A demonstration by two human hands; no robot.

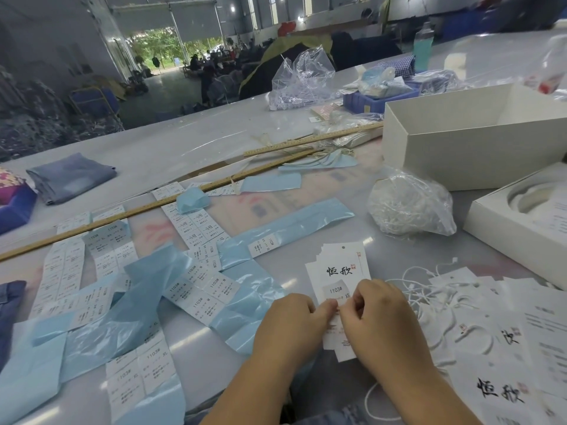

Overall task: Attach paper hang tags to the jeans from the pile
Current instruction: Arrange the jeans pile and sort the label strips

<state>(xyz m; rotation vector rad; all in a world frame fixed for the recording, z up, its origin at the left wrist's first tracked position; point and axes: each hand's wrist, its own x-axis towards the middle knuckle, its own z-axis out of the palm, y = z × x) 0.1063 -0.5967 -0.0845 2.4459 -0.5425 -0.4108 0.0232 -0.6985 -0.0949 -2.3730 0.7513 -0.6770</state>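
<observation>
**Both hands work a sticker on the top hang tag**

A small stack of white hang tags [337, 271] lies on the tabletop [184, 139] just ahead of the person, fanned a little at its upper left corner. The top tag bears black brush lettering and a punched hole near its upper edge. A pale size sticker [336, 290] printed "1103#" and "XS" sits on the tag's middle. The left hand [290, 320] and the right hand [379, 317] meet over the tag's lower half, thumbs touching. Each grip is closed in a pinch at the sticker's lower edge; the fingers hide what lies under them.

To the right, more tags [503, 357] lie spread out, with white strings [429, 289] tangled beside and partly over them. A clear bag of strings [408, 207] sits further back, near two open white boxes [472, 139].

Left of the hands, sheets of size labels [199, 289] on light blue backing [141, 305] cover much of the tabletop, marked M, XL and other sizes. Two long wooden rulers [190, 191] lie diagonally beyond them. Folded jeans [70, 176] rest at the far left, well apart from the tags, and another denim edge [9, 311] shows at the left border. A blue tray [368, 99] and crumpled clear plastic [303, 78] stand at the back.
</observation>
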